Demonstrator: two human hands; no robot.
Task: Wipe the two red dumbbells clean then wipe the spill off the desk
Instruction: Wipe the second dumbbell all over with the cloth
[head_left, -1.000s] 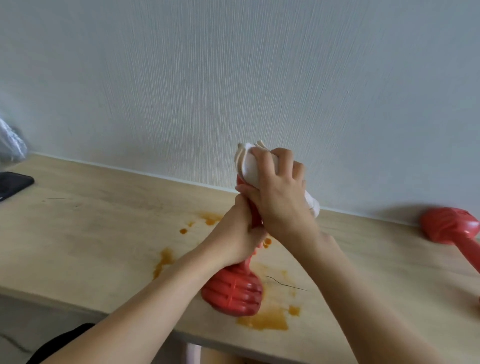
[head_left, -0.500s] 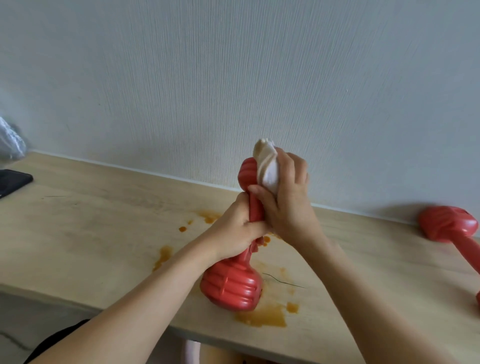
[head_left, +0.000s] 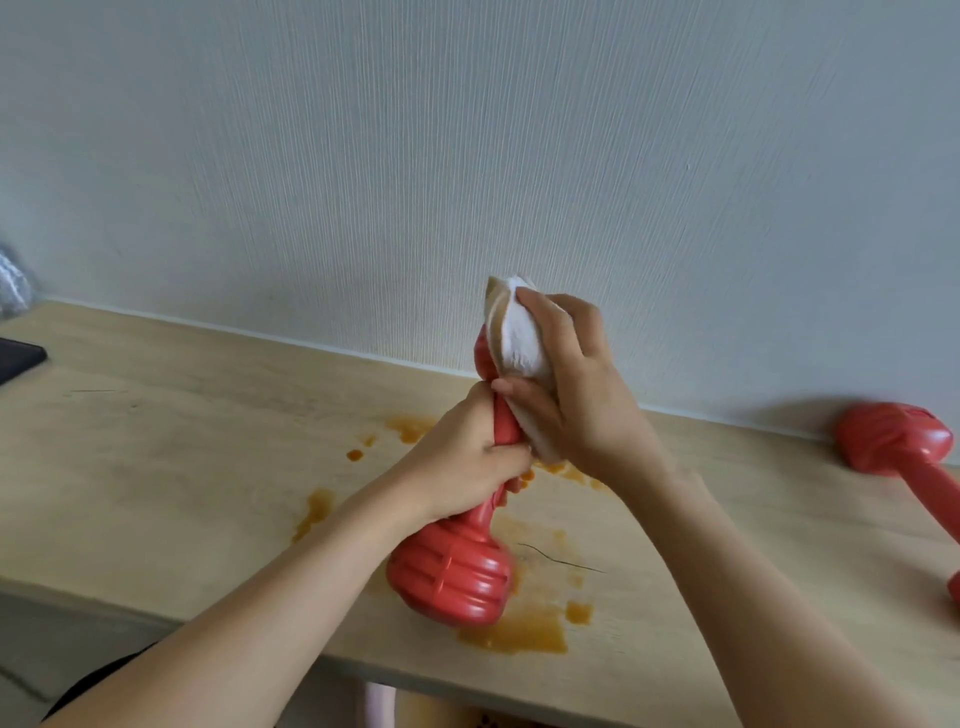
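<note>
Over desk (head_left: 156, 467) | left hand (head_left: 462, 462) grips dumbbell (head_left: 452, 577) | right hand (head_left: 576, 395) clutches cloth (head_left: 519, 338) | no legible writing

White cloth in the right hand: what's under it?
The white cloth covers the held dumbbell's upper head; only a red sliver shows at its left edge. The right hand grips the cloth.

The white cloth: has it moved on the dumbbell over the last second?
Yes. The white cloth slid off the top head and down its right side toward the handle, judged against the left hand gripping the held dumbbell.
</note>
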